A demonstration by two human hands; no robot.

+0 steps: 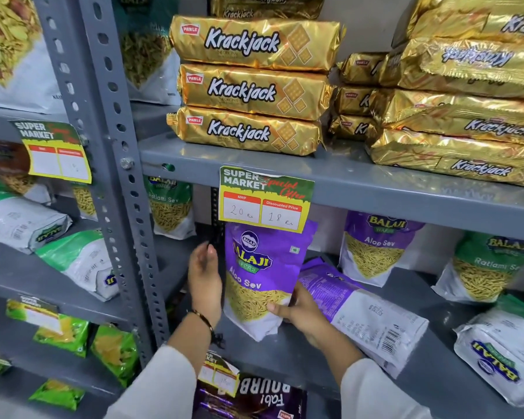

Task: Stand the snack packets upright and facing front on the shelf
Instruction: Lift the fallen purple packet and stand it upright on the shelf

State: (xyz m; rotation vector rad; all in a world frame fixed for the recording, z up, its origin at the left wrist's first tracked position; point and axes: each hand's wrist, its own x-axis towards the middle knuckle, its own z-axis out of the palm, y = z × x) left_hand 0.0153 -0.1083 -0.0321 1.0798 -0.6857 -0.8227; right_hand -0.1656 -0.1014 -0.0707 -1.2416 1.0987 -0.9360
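Observation:
A purple Balaji Aloo Sev packet (262,276) stands upright, front facing me, near the front of the grey middle shelf (285,355). My left hand (204,278) lies flat against its left edge. My right hand (300,313) grips its lower right corner. Just right of it, another purple packet (363,313) lies flat with its back up. Behind that, a second Aloo Sev packet (375,249) stands upright. A green Ratlami Sev packet (487,267) stands at the right, and a further one (171,207) at the back left. A white-backed packet (502,349) lies flat at the far right.
Gold Krackjack biscuit packs (248,86) are stacked on the shelf above, whose edge carries a price tag (265,199) overhanging the held packet's top. A perforated grey upright (118,176) stands left of my hands. Beyond it, the left rack holds tipped green and white packets (79,261).

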